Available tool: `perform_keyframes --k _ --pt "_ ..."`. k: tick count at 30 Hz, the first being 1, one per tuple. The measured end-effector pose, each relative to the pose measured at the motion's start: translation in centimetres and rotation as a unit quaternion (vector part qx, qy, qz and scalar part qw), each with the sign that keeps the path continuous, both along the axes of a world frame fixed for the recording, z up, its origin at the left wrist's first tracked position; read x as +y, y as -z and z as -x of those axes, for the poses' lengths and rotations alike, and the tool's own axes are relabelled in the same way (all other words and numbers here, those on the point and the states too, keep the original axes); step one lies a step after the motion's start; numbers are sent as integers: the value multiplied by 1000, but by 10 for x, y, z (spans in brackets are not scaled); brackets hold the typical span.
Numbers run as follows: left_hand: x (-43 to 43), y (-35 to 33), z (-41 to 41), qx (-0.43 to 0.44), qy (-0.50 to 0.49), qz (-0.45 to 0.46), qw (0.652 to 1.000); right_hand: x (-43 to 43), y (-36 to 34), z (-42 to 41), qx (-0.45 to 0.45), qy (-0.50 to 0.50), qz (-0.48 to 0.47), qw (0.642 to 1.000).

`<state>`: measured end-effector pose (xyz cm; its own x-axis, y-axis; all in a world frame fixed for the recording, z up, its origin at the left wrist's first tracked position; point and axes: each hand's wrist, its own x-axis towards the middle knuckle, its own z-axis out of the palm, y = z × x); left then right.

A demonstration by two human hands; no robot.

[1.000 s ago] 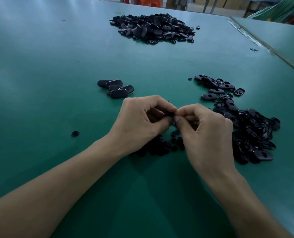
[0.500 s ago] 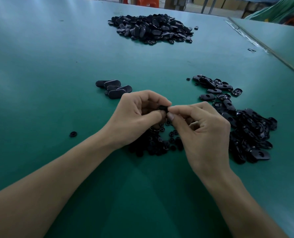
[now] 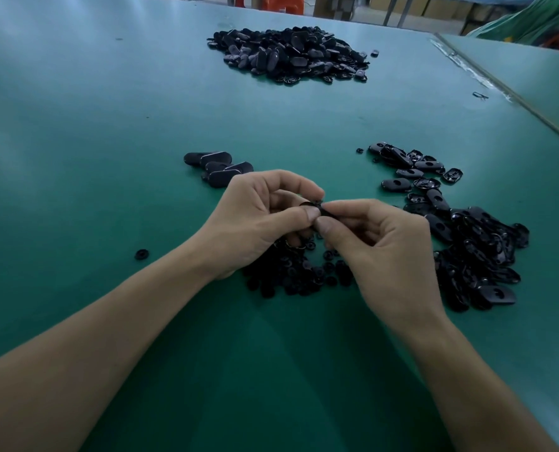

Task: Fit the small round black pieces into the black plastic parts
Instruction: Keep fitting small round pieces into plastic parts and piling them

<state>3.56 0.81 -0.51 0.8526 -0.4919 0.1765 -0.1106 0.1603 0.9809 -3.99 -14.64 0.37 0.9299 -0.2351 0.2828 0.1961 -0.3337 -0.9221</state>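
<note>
we find the left hand (image 3: pixel 258 223) and right hand (image 3: pixel 379 252) held together above the green table (image 3: pixel 108 125), both pinching one black oval plastic part (image 3: pixel 311 205), we judge to press a round piece home; that piece is hidden. the pile of small round black pieces (image 3: pixel 304 275) lies beneath, the heap of open black shells (image 3: pixel 474 249) just right. a cluster of closed black ovals (image 3: pixel 219 168) sits beyond the left hand, a large far heap (image 3: pixel 291 55) well apart. nothing blocks the hands.

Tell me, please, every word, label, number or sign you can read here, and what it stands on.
None can be read. The black plastic parts, the small round black pieces and the green table show no markings; the cardboard boxes behind are too blurred to tell.
</note>
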Motion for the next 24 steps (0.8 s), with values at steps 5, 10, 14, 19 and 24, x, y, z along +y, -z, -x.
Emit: perform_keyframes --k 5,10,14,19,24 --pt "-1 0 0 -3 -13 -10 1000 -4 -3 -1 48 -41 -85 994" --pt "-2 1 1 -12 -15 -6 1000 -6 -3 -1 54 -49 -94 993" --pt "-3 2 1 -12 -15 -10 1000 -7 -3 0 56 -48 -98 992" --pt "-2 3 0 -11 -14 -8 1000 -8 -4 0 55 -46 -81 994" --pt "-1 5 1 -15 -5 -2 1000 -8 -2 -1 58 -6 -41 997"
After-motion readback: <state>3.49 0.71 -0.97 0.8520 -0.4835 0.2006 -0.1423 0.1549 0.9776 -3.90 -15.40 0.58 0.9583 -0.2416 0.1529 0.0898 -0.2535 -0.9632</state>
